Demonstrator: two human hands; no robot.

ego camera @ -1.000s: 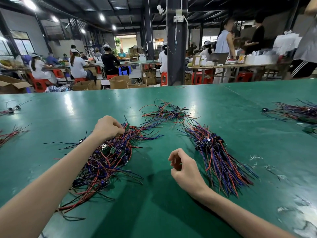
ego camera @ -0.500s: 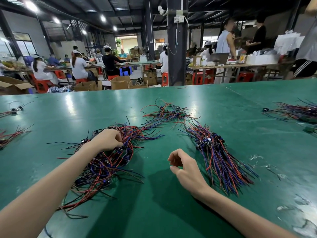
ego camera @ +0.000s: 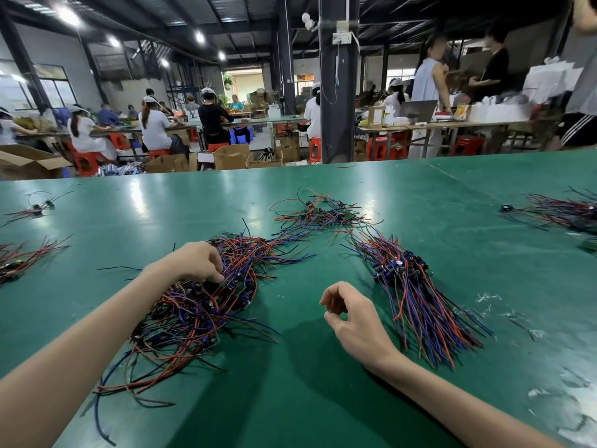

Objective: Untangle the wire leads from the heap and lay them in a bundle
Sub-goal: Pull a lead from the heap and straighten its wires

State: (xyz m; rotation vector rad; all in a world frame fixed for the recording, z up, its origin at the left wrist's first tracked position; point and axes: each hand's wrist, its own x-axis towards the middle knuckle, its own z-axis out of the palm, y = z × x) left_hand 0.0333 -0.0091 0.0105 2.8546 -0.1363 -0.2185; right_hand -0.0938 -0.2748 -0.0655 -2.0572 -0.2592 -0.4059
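Green desk (ego camera: 420, 195) under the factory lights, and lower left of centre on it sits the heap (ego camera: 193, 315): red, blue and black leads all knotted up, small dark parts caught among them. My left grip (ego camera: 190, 263) is down on the heap's upper edge, fingers curled in, thumb and fingertips pinching strands of the tangle. My right grip (ego camera: 355, 318) is just right of centre, between heap and bundle, touching neither. Its fingers are loosely curled, thumb near the forefinger, and it holds no wire.

Over to the right lies the bundle (ego camera: 420, 305), leads roughly parallel, dark connectors gathered at its upper end, tails fanning toward the lower right. Above, mid-frame, a smaller tangle (ego camera: 319, 215) spreads out, a few strands trailing toward the heap.

Another wire pile (ego camera: 562, 211) sits at the right edge and a small clump (ego camera: 19, 260) at the left edge. Beyond the desk are a dark pillar (ego camera: 337, 92), cardboard boxes (ego camera: 231, 156), and people (ego camera: 155, 130) seated on red stools (ego camera: 87, 161).
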